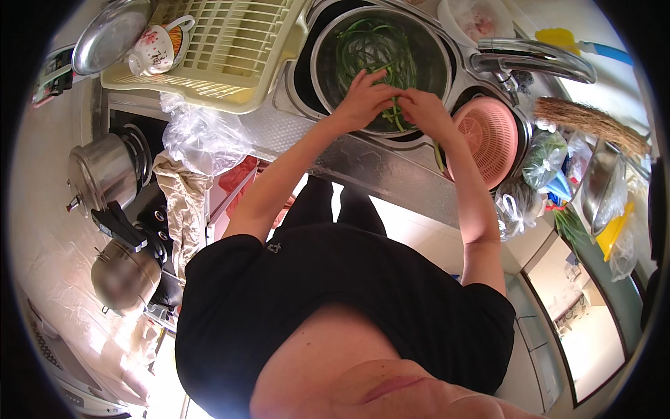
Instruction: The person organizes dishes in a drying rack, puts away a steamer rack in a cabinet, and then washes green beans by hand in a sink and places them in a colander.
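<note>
We see the left hand (364, 101) and the right hand (426, 112) come together above the near part of a round steel basin (434, 70), which sits in the left bowl of the sink. Inside that basin lie the long green stalks (373, 56), thin and bent into a loose, tangled ring, with a few stray pieces at the near wall just below the fingers.

The bulk of the stalks lies far and a little to the left of the point where the fingertips meet, so the left hand is the nearer one; the right hand reaches in over the right near rim. The heap has no single long axis, since the stalks curl around the basin, but the near pieces run roughly from far to near, across the line between the two hands.

On the left hand we see the outer fingers fanned apart over the stalks, the others turned toward the right hand. The right fingers are curled inward, their tips close to the left ones. Whether either hand pinches a stalk we cannot tell, as the fingers cover the spot.

To the right of the basin stands a pink colander (506, 140); on the left, a pale yellow dish rack (272, 63) rests on the desk (276, 133).
</note>
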`<state>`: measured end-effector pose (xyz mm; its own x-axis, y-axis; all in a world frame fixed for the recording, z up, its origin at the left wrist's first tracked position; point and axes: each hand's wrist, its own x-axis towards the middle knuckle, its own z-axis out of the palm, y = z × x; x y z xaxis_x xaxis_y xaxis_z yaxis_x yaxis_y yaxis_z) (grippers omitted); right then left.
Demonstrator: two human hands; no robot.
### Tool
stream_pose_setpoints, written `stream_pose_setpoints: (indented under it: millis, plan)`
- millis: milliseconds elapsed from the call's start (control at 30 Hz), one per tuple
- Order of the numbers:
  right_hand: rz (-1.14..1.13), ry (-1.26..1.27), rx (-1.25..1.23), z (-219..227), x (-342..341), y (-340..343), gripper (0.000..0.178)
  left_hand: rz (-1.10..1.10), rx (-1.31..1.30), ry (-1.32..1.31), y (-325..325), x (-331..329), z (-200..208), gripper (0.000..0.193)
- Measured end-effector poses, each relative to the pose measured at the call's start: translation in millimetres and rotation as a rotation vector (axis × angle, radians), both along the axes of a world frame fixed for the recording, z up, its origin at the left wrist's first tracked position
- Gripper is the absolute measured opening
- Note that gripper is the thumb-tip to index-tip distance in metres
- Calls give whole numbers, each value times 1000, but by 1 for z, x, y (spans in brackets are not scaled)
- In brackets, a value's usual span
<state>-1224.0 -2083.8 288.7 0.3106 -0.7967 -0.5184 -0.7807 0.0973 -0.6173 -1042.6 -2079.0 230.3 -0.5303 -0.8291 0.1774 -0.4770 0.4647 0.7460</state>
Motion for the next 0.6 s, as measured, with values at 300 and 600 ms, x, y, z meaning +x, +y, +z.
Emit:
stream_pose_setpoints:
  millis: [300, 600]
  plan:
    - [117, 515, -447, -16, 0, -13, 14, 331, 236, 100, -10, -37, 10, 10]
    - [-491, 87, -371, -148, -6, -78, 46, 1034, 546, 148, -31, -11, -52, 37]
